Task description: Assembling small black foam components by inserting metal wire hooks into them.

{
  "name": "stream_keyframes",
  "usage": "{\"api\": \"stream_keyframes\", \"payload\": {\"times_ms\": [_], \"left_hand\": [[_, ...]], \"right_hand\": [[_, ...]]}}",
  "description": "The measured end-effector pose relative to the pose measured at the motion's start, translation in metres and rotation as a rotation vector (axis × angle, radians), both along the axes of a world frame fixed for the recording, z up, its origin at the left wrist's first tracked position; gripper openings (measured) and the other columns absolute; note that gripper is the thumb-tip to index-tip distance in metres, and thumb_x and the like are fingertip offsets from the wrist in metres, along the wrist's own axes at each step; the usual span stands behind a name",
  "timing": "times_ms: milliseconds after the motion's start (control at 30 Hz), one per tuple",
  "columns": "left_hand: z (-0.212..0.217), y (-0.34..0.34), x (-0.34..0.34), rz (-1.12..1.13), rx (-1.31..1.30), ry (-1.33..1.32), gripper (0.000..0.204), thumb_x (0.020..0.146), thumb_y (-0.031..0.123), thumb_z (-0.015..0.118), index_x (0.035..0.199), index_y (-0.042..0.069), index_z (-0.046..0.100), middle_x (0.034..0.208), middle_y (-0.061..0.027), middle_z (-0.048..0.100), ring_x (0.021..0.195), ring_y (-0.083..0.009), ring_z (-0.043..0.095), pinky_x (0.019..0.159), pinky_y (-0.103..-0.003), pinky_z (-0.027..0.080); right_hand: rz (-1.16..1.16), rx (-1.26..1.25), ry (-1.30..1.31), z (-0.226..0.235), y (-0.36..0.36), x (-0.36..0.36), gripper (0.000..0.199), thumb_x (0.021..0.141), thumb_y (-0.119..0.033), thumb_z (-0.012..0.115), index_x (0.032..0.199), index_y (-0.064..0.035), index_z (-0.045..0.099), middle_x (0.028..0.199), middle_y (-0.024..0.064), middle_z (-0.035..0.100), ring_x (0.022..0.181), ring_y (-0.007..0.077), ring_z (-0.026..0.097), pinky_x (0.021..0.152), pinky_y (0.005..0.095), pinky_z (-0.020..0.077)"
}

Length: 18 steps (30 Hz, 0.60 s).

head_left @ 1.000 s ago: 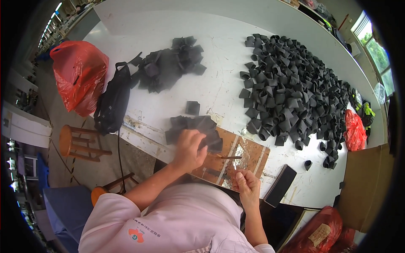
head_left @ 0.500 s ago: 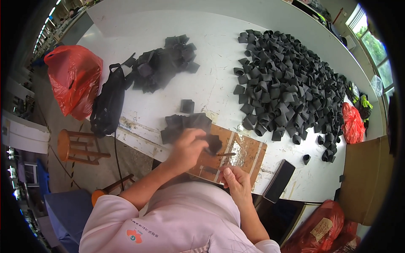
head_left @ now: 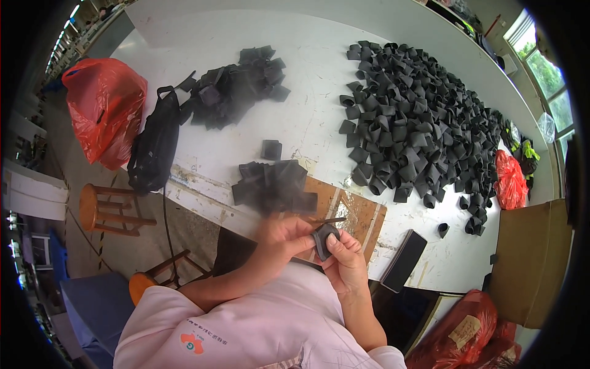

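A small black fabric piece [head_left: 322, 242], curled over on itself, sits between my two hands in front of my belly. My left hand [head_left: 284, 238] pinches its left edge with the fingertips. With the thumb on top, my right hand [head_left: 345, 259] grips the other side. Just beyond the hands, a thin dark stick-like tool [head_left: 332, 219] lies on a brown board [head_left: 372, 224] with pale strips and a shiny patch. Left of the board is a loose stack of flat black pieces [head_left: 270, 181], with one separate black square [head_left: 271, 149] behind it.
A big heap of curled black pieces [head_left: 412, 117] covers the table's right side. Flat pieces [head_left: 230, 92] lie far left, near a black bag [head_left: 155, 144] and red plastic bag [head_left: 107, 111]. A dark flat case [head_left: 404, 261] rests at the front edge; a wooden stool [head_left: 114, 209] stands left.
My left hand has moved down and right, bringing the black fabric piece to my right hand. My right hand, earlier without the piece, now grips it too.
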<state>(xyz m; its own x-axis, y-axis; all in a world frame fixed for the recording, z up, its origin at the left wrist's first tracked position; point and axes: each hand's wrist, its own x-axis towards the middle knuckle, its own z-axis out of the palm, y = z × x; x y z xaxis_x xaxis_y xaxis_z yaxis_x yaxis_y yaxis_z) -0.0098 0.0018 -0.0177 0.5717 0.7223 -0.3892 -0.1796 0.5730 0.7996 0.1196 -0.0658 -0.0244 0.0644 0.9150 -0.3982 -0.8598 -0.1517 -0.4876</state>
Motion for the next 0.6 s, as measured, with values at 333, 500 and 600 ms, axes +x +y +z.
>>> {"api": "stream_keyframes", "payload": {"times_ms": [333,500,600], "left_hand": [[0.006,-0.010,0.007,0.031,0.734,0.283,0.005,0.075,-0.004,0.060,0.077,-0.001,0.057,0.065,0.0002,0.058,0.056,-0.0011,0.050,0.046,-0.018,0.040],[0.001,-0.012,0.014,0.190,1.094,0.448,0.007,0.074,-0.006,0.060,0.078,-0.001,0.057,0.062,0.0005,0.057,0.050,-0.0009,0.047,0.041,-0.018,0.038],[-0.003,-0.012,0.013,0.272,1.054,0.431,0.007,0.074,-0.006,0.060,0.079,-0.002,0.057,0.060,0.0001,0.057,0.047,-0.0010,0.047,0.039,-0.018,0.036]], "right_hand": [[-0.149,0.154,-1.486,0.015,-0.012,-0.009,0.015,0.069,0.001,0.065,0.082,-0.0022,0.059,0.075,0.0103,0.053,0.052,0.0189,0.050,0.045,0.0280,0.0389],[-0.294,0.220,-1.786,0.002,-0.003,-0.012,0.013,0.069,0.001,0.064,0.080,-0.0008,0.057,0.068,0.0084,0.051,0.052,0.0175,0.047,0.045,0.0269,0.0374],[-0.369,0.237,-1.937,0.000,0.005,-0.013,0.015,0.066,0.005,0.061,0.078,-0.0017,0.056,0.070,0.0099,0.052,0.052,0.0213,0.049,0.045,0.0299,0.0391]]}}
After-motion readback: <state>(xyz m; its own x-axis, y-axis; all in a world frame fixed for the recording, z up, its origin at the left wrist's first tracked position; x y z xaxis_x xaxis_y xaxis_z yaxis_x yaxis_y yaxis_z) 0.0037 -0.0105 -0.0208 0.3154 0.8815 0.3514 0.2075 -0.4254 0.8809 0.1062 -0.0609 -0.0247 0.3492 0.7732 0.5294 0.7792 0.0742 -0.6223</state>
